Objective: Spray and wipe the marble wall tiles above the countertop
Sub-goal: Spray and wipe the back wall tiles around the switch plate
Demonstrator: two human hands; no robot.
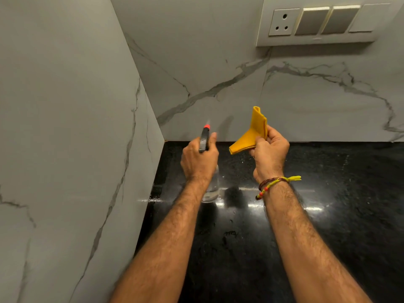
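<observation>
While the left hand (pixel 197 158) grips a spray bottle (pixel 205 141), fingers curled round its neck and the red nozzle aimed at the marble wall (pixel 218 62), the right hand (pixel 270 149) pinches a folded yellow cloth (pixel 251 134) just beside it. Both hover above the black countertop (pixel 328 215), near the corner, below a switch plate (pixel 317 20)

The side marble wall (pixel 65 127) closes the left and meets the back marble wall (pixel 218 73) in a corner, the switch plate (pixel 317 22) juts out upper right, and the black countertop (pixel 328 215) spreads rightward
</observation>
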